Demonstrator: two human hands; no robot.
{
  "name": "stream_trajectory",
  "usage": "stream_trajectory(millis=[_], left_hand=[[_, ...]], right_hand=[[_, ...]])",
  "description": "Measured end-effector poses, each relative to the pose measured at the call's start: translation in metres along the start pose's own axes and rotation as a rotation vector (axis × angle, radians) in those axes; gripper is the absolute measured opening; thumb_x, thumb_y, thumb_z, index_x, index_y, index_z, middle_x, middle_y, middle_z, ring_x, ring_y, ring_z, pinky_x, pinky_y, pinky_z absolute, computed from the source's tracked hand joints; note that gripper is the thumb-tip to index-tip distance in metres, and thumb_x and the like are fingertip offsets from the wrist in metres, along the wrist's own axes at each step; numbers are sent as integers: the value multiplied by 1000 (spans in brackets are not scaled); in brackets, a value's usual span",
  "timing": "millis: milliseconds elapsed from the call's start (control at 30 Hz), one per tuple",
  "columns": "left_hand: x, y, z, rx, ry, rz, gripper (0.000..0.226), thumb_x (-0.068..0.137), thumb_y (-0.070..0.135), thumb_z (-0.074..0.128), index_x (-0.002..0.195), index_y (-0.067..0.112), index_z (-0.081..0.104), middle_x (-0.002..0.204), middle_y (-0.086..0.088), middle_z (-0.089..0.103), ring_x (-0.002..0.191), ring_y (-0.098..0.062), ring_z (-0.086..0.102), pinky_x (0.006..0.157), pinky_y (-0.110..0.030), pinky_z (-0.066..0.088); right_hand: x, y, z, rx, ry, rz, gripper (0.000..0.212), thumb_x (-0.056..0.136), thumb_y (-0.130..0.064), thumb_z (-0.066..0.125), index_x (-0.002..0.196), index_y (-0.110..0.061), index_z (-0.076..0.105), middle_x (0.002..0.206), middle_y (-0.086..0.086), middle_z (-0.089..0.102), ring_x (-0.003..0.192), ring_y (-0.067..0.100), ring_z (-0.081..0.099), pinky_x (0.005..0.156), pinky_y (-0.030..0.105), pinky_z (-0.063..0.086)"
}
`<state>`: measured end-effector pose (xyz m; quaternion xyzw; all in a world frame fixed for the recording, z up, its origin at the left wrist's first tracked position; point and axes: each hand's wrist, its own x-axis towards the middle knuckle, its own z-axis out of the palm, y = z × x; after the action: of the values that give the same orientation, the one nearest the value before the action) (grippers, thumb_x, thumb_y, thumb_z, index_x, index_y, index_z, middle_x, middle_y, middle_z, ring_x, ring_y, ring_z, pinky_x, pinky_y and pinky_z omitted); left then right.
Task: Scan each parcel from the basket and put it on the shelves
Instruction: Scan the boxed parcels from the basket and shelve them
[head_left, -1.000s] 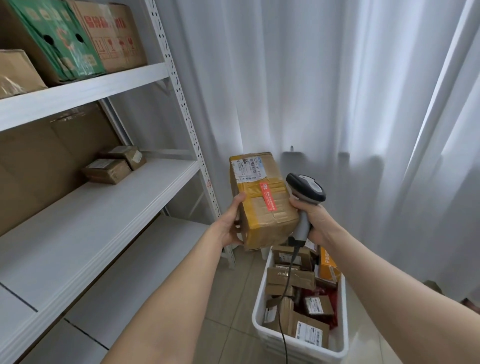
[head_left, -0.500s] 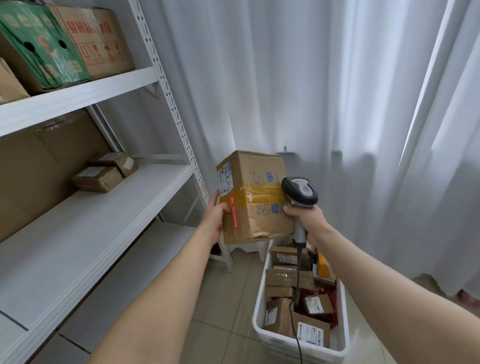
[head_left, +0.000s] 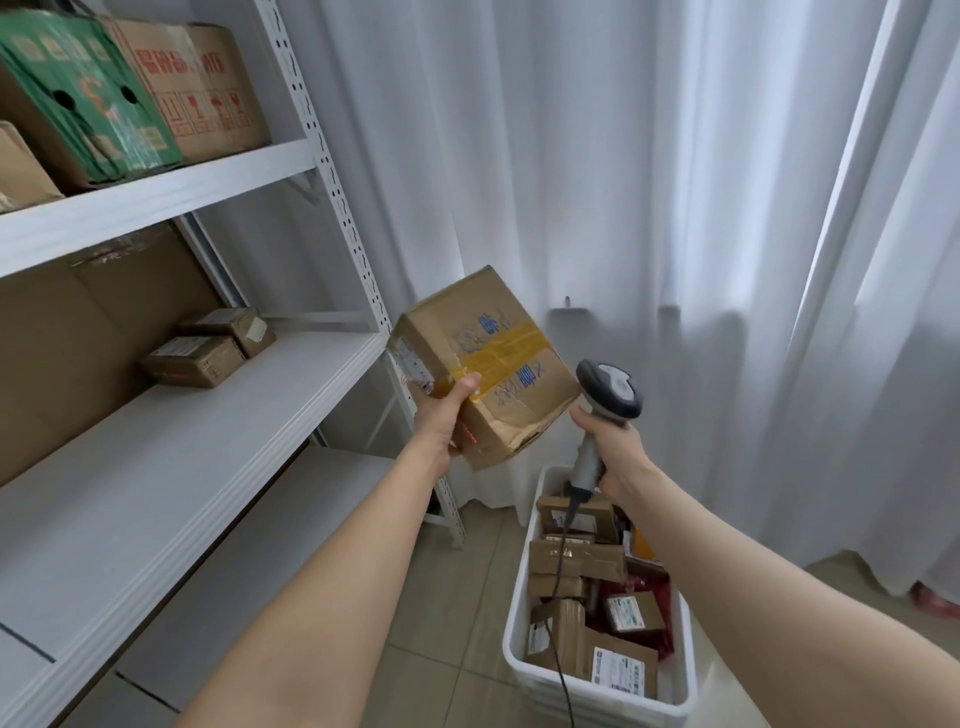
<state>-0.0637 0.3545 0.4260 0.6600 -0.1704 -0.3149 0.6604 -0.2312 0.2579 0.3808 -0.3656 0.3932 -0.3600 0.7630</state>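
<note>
Your left hand (head_left: 441, 421) grips the parcel (head_left: 493, 364), thumb pressed on the yellow tape band across its top face, the other fingers hidden underneath. The box is up in the air and tilted, one corner pointing toward the curtain (head_left: 649, 156), blue print showing on top and a white label on its left face. It hangs just right of the shelves' (head_left: 218, 415) perforated upright, above and to the left of the basket (head_left: 513, 644).

Your right hand (head_left: 615, 447) is wrapped round the handle of the scanner (head_left: 610, 395). The grey head sits just beside the parcel's right corner; whether they touch, I cannot tell. The scanner's cable (head_left: 558, 587) drops straight down across the boxes in the basket.

That white basket stands on the tiled floor, packed with small brown parcels, several with white labels, plus something red in the middle.

On the middle shelf, two small brown boxes (head_left: 195, 361) lie side by side, touching, near the back. Up top, a green carton (head_left: 88, 98) leans against a brown carton (head_left: 202, 88) with red printing.
</note>
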Motion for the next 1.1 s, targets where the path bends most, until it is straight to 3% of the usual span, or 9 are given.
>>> stream_trajectory(millis=[133,300,367,500,600,733,867,1033,1100], left_hand=[[-11,-2,10,215,-61,222,121,55,39,83,150,25,11,147,-8,37,132,-25,42,110,-51,35],[-22,-2,18,419,-126,285,137,58,41,89,152,30,-10,157,-2,10,143,-18,19,117,-42,20],[-27,8,17,376,-185,289,124,59,49,85,151,31,4,156,-3,20,140,-17,28,115,-42,26],[-33,36,21,182,-194,228,54,77,65,50,122,35,42,122,12,56,106,-1,52,99,-39,40],[-30,59,25,-17,-194,180,50,79,74,36,102,38,62,99,14,68,102,-11,60,95,-45,42],[-24,87,29,-84,-201,166,61,76,77,43,114,33,61,106,2,70,97,-17,65,84,-38,50],[-13,92,26,75,-65,250,42,90,36,57,131,37,47,122,3,59,100,-17,63,67,-30,49],[-2,80,2,117,107,140,30,92,13,42,104,30,62,75,-1,65,56,-14,58,50,-23,44],[-2,77,-6,230,97,19,13,87,30,54,87,21,63,62,-1,63,50,-15,59,46,-21,44]], right_hand=[[-6,10,6,342,-69,167,47,87,-20,71,131,-14,53,128,13,62,118,38,57,104,58,42],[-8,3,7,440,-51,205,39,88,-19,69,125,-17,57,124,14,65,116,38,59,104,61,41],[-6,-3,2,429,-45,187,37,89,-14,67,125,-15,58,125,15,65,116,38,59,104,61,41],[-3,-12,-5,400,-26,139,36,89,-6,66,123,-14,57,126,14,64,117,36,59,104,60,41],[-3,-13,-6,374,-36,140,42,88,-4,65,128,-13,55,128,15,62,119,37,56,104,61,40],[-5,-15,-6,347,-25,138,48,88,-3,66,132,-13,52,128,16,61,118,38,56,103,62,41],[-6,-17,-10,357,-39,163,32,88,-7,66,118,-14,57,119,15,66,113,38,61,99,62,44],[-7,-20,-18,444,-61,216,22,89,-18,68,109,-16,60,112,12,69,108,34,65,94,55,50],[-8,-23,-19,417,-60,213,25,88,-20,69,112,-16,61,110,12,70,102,32,67,90,52,52]])
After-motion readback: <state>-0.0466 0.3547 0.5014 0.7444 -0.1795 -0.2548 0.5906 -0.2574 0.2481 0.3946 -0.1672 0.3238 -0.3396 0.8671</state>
